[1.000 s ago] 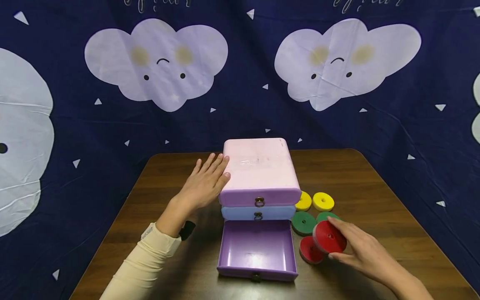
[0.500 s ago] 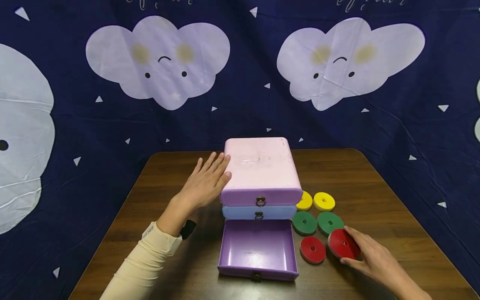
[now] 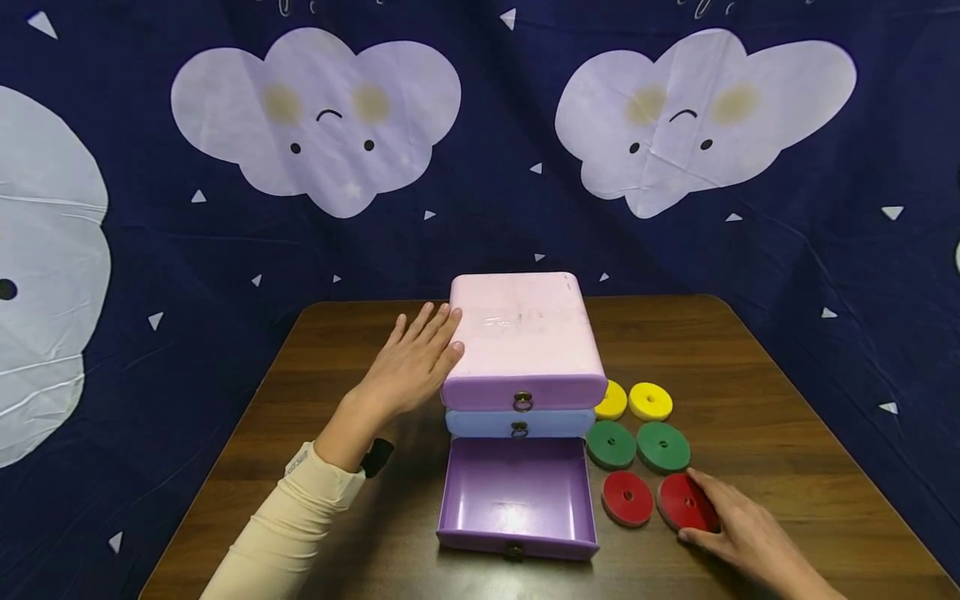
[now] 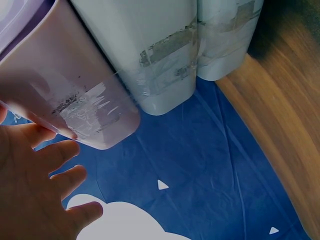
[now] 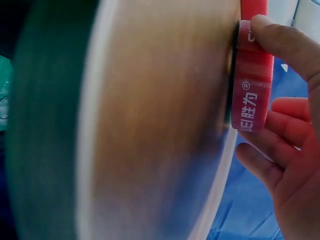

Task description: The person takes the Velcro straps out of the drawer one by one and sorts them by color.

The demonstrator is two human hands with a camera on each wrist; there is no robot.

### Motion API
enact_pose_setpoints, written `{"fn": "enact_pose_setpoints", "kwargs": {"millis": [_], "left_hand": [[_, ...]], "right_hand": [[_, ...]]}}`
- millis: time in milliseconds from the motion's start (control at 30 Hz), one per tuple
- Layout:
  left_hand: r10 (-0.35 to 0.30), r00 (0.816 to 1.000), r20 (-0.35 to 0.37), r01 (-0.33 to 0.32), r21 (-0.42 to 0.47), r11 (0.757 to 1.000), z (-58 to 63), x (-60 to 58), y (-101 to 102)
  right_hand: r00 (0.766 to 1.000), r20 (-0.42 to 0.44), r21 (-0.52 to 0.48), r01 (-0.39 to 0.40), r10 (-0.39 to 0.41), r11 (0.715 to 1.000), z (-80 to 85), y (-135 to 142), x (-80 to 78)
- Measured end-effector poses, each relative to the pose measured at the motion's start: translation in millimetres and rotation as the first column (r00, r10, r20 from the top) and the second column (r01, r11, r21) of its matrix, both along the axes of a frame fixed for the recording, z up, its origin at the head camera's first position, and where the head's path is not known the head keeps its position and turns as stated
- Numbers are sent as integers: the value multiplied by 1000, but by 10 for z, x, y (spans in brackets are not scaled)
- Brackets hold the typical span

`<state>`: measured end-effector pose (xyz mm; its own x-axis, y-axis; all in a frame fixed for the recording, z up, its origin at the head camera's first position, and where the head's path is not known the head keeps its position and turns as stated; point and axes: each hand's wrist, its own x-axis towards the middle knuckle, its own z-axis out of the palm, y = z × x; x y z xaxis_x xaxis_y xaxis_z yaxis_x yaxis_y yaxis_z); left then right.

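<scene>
My left hand [image 3: 411, 365] rests with spread fingers on the left upper edge of the pink-topped drawer box [image 3: 525, 325]. The left wrist view shows its fingertips by the box's taped side. My right hand [image 3: 742, 525] grips a red roll of tape [image 3: 684, 502] between thumb and fingers, and the roll lies flat on the table. In the right wrist view, white print shows on the rim of this red roll [image 5: 252, 85]. Left of it lies a second red roll of tape [image 3: 627, 498]. The purple bottom drawer [image 3: 517, 546] stands pulled out, bare inside.
Behind the red rolls lie two green rolls [image 3: 663, 447] and two yellow rolls [image 3: 650, 402], one yellow partly hidden by the box. A blue drawer [image 3: 519, 423] sits under the purple-fronted top one. The wooden table [image 3: 765, 400] meets a dark blue cloud-print cloth [image 3: 495, 225].
My right hand has brought the red roll down and to the right, from above the other red roll onto the table beside it. The left hand has stayed on the box.
</scene>
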<state>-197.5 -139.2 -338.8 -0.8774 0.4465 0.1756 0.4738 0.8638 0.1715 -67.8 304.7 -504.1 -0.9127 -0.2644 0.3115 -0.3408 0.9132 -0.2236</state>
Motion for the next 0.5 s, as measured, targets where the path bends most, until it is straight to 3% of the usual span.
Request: {"fn": "enact_pose_setpoints", "kwargs": {"millis": [133,500], "left_hand": [[0,1000,5,0,5,1000,1,2,-1],[8,1000,14,-8,-6,1000,13,6,0]], "right_hand": [[996,83,-17,33,-31,999,12,-36,-2],[988,142,-7,57,-55,998,24,-94,-18]]}}
